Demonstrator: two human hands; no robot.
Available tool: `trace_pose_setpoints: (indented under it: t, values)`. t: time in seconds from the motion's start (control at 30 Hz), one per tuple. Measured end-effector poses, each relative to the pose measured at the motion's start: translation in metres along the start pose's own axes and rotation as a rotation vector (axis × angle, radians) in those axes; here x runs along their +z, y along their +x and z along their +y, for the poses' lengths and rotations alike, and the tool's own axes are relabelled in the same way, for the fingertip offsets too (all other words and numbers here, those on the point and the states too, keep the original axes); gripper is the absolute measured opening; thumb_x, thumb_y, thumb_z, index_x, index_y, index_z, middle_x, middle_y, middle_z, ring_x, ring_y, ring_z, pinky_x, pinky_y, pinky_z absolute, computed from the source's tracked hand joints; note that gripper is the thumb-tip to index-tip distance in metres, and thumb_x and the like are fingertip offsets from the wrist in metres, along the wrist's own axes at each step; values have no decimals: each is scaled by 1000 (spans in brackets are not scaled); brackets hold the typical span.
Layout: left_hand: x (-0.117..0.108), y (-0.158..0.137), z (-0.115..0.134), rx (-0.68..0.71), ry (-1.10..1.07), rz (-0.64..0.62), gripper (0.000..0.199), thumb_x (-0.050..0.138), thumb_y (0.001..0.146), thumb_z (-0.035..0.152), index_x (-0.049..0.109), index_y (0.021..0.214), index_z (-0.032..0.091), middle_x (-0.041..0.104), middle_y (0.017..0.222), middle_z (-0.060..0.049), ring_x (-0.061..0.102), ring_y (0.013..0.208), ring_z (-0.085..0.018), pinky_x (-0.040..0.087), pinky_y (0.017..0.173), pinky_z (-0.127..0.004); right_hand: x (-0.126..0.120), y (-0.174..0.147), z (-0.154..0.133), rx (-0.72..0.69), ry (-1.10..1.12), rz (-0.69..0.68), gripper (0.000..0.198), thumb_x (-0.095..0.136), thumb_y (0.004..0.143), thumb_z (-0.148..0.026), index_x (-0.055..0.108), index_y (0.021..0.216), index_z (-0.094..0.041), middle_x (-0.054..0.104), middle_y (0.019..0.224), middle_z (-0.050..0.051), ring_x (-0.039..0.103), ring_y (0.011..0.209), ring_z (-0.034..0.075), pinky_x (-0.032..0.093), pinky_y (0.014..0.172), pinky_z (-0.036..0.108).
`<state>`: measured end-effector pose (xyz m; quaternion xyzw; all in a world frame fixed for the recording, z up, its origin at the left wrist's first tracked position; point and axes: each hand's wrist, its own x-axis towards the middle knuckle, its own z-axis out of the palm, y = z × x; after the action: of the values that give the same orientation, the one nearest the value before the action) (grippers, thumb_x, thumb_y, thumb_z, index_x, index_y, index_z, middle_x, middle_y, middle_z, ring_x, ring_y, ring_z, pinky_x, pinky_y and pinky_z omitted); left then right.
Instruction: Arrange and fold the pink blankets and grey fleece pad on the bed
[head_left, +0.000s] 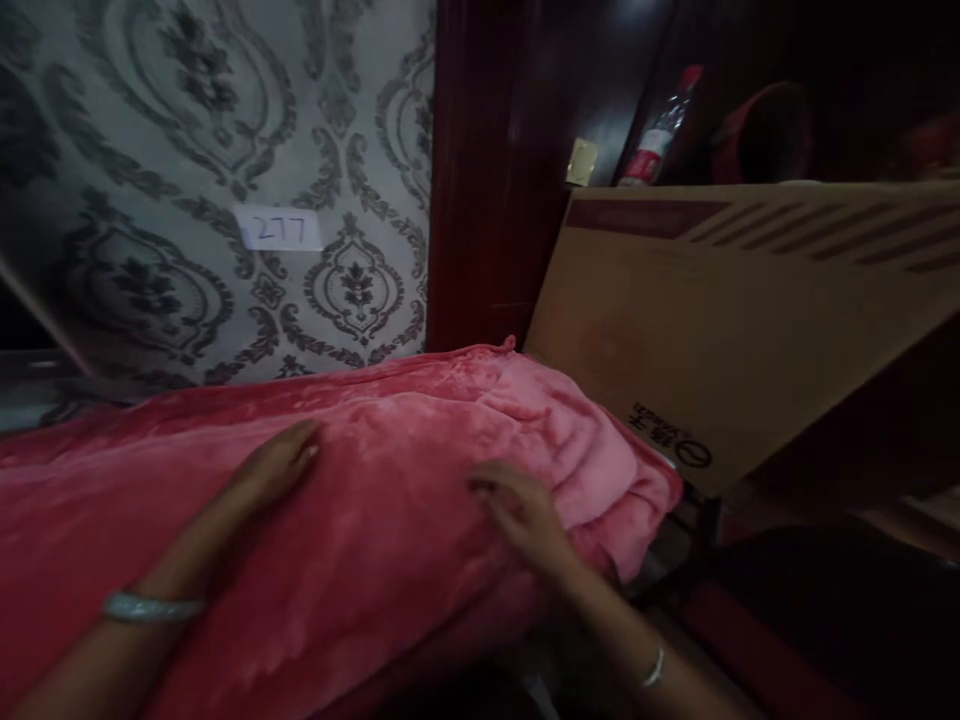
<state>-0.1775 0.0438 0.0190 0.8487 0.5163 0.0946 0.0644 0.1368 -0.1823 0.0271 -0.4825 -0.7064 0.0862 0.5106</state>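
Note:
A pink plush blanket [375, 480] spreads across the middle and left of the view, with soft folds and a bunched right end. Over its left part my left hand [281, 462] rests with the back up and the fingers stretched out, nothing visible in it. My right hand [521, 510] is bent over the blanket nearer the bunched end. Its fingers and thumb look slightly apart, though motion blurs them, and I see nothing held. A pale green bangle [154, 607] circles the left wrist, and a thin silver one [655, 667] the right.
A large cardboard box [697, 320] leans at an angle on the right. Behind its top edge stands a plastic bottle [660, 130] with a red cap. Patterned wallpaper [360, 280] carries a paper label [279, 229] reading 277, beside a dark red wooden panel [480, 180].

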Motion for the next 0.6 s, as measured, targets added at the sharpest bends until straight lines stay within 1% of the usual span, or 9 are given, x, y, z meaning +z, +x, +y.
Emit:
trace_pose_setpoints:
  t: [0.07,0.13,0.2,0.27,0.33,0.4,0.47,0.53,0.6]
  values:
    - [20,7,2,-29,86,33,68,25,91,35,50,146,2,47,156,-19,42,146,-29,29,123,-44,-53,12,41,174,-157,214,27,48,96,-28,71,107,-21,75,106,9,69,100,21,54,87,34]
    - [37,9,-5,-1,144,75,67,23,92,35,54,144,4,48,155,-19,43,146,-31,31,122,-48,-103,22,79,390,-379,363,32,46,93,-26,71,111,-17,72,117,14,67,108,24,54,90,36]
    - [47,10,-14,32,164,107,68,21,93,37,56,142,4,49,153,-20,45,144,-33,33,121,-50,-142,27,111,664,-592,349,40,45,92,-24,68,122,-11,67,128,18,65,116,25,50,98,36]
    - [51,12,-21,48,172,117,70,20,94,38,58,141,3,50,152,-21,46,143,-34,35,120,-50,-167,27,133,830,-675,307,42,47,93,-26,68,124,-7,67,126,23,65,116,28,49,100,39]
    - [51,14,-24,60,177,126,71,18,93,38,59,139,3,51,151,-21,46,143,-34,35,119,-50,-179,23,147,913,-672,258,38,54,92,-32,74,111,-6,72,112,25,69,107,33,51,94,41]
    - [52,16,-25,53,178,144,72,17,92,38,61,137,2,53,150,-22,48,141,-34,36,119,-51,-182,18,155,972,-655,195,35,60,89,-38,77,93,-8,75,95,24,72,95,34,53,87,41]
    - [52,18,-24,40,176,154,73,18,91,40,62,136,2,54,148,-21,49,141,-34,37,119,-50,-182,13,159,995,-638,143,37,64,88,-44,77,80,-10,74,83,22,73,87,34,53,82,41]
    - [52,20,-23,34,185,147,76,16,90,41,61,137,2,55,148,-20,49,141,-33,37,119,-48,-182,9,158,982,-623,117,40,64,88,-49,77,77,-13,74,79,18,72,82,31,54,80,39]
    - [51,20,-22,44,200,137,79,12,90,40,61,137,1,54,148,-19,49,141,-32,37,119,-48,-183,7,153,939,-612,109,39,64,88,-52,77,81,-15,74,78,13,71,78,27,53,79,37]
